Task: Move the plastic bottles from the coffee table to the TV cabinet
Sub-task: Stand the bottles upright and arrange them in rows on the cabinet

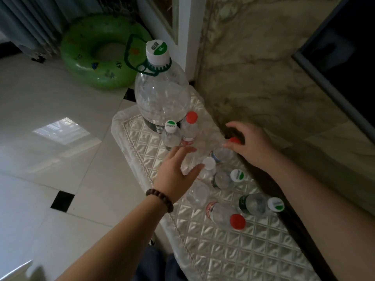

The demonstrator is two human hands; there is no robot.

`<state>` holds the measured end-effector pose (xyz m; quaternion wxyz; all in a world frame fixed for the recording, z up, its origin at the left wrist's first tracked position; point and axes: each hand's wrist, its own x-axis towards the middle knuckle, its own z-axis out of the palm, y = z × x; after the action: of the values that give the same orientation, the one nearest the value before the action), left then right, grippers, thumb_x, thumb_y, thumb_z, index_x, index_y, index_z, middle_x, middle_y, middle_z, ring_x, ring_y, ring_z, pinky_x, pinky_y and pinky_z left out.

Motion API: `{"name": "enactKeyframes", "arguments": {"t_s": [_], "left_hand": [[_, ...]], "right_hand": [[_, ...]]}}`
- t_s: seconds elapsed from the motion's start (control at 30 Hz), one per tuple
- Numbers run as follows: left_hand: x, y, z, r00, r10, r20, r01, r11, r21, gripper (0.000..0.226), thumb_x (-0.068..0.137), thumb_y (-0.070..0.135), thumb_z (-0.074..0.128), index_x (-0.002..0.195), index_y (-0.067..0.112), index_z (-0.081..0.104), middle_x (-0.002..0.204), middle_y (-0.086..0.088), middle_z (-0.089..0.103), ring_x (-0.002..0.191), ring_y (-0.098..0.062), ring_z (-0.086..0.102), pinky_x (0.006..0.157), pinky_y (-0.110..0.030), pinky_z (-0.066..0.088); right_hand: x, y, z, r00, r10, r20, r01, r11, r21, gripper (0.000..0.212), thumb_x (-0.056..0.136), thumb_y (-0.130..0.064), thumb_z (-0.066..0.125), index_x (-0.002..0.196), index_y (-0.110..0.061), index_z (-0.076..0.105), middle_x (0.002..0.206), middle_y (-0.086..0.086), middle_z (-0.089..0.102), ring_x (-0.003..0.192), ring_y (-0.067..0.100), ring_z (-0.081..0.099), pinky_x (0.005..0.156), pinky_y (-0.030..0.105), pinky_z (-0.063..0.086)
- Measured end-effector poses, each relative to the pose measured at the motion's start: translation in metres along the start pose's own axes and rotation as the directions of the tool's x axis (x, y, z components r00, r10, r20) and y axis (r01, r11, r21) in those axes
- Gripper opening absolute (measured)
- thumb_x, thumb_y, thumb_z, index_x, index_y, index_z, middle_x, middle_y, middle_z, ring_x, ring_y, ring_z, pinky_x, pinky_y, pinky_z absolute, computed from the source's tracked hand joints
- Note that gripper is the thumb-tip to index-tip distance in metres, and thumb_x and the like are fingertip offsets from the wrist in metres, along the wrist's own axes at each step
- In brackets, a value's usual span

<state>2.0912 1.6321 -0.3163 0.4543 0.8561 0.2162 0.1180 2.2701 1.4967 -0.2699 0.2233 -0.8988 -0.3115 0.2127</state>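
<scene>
Leftmost, a green swim ring [101,51] lies on the pale tiled floor [50,118] by a grey curtain [26,21]. Next comes the TV cabinet [223,250], its top covered by a quilted, shiny white cloth, running along a marbled wall [263,67].

At the cabinet's far end stands 1 large water jug [162,94] with a white and green cap and a green carry handle. Just in front of it, 2 small bottles stand upright side by side: a green-label bottle [172,134] and a red-cap bottle [189,128].

Over the cloth, the left hand [178,175] hovers with a dark bead bracelet [160,199] on its wrist. Its fingers are spread and curved, holding nothing, with the thumb right beside a white-cap bottle [208,169]; whether it touches the bottle I cannot tell.

Further right, more small bottles sit in a loose cluster: a clear one with a green and white cap [225,179], a second red-capped bottle nearer the viewer [223,216], and a dark-labelled bottle [255,203] near the wall edge.

Then the right hand [253,145] reaches in from the wall side, fingers splayed loosely, fingertips at the red cap of a blue-label bottle [223,154]. It does not close around the bottle.
</scene>
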Motion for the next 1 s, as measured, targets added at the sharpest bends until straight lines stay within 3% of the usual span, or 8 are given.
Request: {"name": "enactKeyframes", "arguments": {"t_s": [0.1, 0.23, 0.4, 0.63, 0.83, 1.0], "left_hand": [[0.011, 0.008, 0.013, 0.982, -0.079, 0.17, 0.065, 0.994, 0.087, 0.058, 0.071, 0.05, 0.071, 0.121, 0.026, 0.053, 0.126, 0.006, 0.052, 0.11, -0.015, 0.052, 0.091, -0.033, 0.045], [0.024, 0.011, 0.027, 0.962, -0.117, 0.246, 0.058, 0.97, 0.236, 0.06, 0.068, 0.047, 0.076, 0.12, 0.028, 0.05, 0.125, 0.005, 0.053, 0.109, -0.019, 0.052, 0.087, -0.037, 0.047], [0.023, 0.007, 0.031, 0.981, -0.114, 0.155, 0.08, 0.975, 0.206, 0.034, 0.073, 0.034, 0.075, 0.101, 0.023, 0.058, 0.105, 0.003, 0.06, 0.093, -0.019, 0.056, 0.075, -0.03, 0.044], [0.005, -0.011, 0.009, 0.983, -0.181, -0.016, 0.182, 0.975, 0.126, 0.033, 0.078, 0.025, 0.073, 0.108, 0.024, 0.059, 0.104, -0.001, 0.062, 0.093, -0.018, 0.057, 0.074, -0.025, 0.039], [0.011, -0.02, -0.002, 0.975, -0.199, -0.098, 0.21, 0.97, 0.126, 0.034, 0.078, 0.019, 0.072, 0.11, 0.022, 0.06, 0.103, -0.001, 0.063, 0.084, -0.012, 0.051, 0.07, -0.022, 0.036], [0.021, -0.019, 0.001, 0.977, -0.191, -0.093, 0.203, 0.969, 0.14, 0.036, 0.082, 0.022, 0.069, 0.116, 0.024, 0.059, 0.108, -0.001, 0.061, 0.087, -0.015, 0.055, 0.074, -0.023, 0.037]], "right_hand": [[-0.011, 0.01, 0.002, 1.0, 0.012, 0.001, -0.012, 1.0, -0.009, 0.062, 0.078, -0.031, 0.075, 0.133, -0.019, 0.05, 0.137, 0.003, 0.051, 0.121, 0.016, 0.048, 0.09, 0.021, 0.033], [-0.018, 0.022, 0.009, 0.998, 0.064, 0.008, -0.064, 0.997, 0.05, 0.066, 0.078, -0.027, 0.075, 0.136, -0.021, 0.046, 0.139, 0.003, 0.049, 0.123, 0.017, 0.046, 0.09, 0.021, 0.031], [-0.019, 0.032, 0.017, 0.993, 0.117, 0.03, -0.119, 0.99, 0.079, 0.065, 0.079, -0.029, 0.074, 0.137, -0.025, 0.044, 0.135, 0.003, 0.051, 0.121, 0.019, 0.048, 0.087, 0.025, 0.034], [-0.012, 0.03, 0.026, 0.989, 0.144, 0.016, -0.144, 0.989, 0.011, 0.051, 0.085, -0.032, 0.067, 0.132, -0.026, 0.047, 0.125, 0.006, 0.059, 0.112, 0.025, 0.056, 0.085, 0.031, 0.043], [-0.002, 0.017, 0.028, 0.99, 0.138, 0.014, -0.137, 0.99, -0.044, 0.039, 0.088, -0.032, 0.063, 0.123, -0.022, 0.051, 0.114, 0.008, 0.064, 0.104, 0.027, 0.06, 0.087, 0.048, 0.051], [0.009, -0.006, 0.037, 0.998, 0.053, 0.04, -0.053, 0.998, -0.023, 0.034, 0.087, -0.032, 0.065, 0.118, -0.022, 0.056, 0.107, 0.006, 0.066, 0.098, 0.025, 0.061, 0.083, 0.044, 0.052]]}}
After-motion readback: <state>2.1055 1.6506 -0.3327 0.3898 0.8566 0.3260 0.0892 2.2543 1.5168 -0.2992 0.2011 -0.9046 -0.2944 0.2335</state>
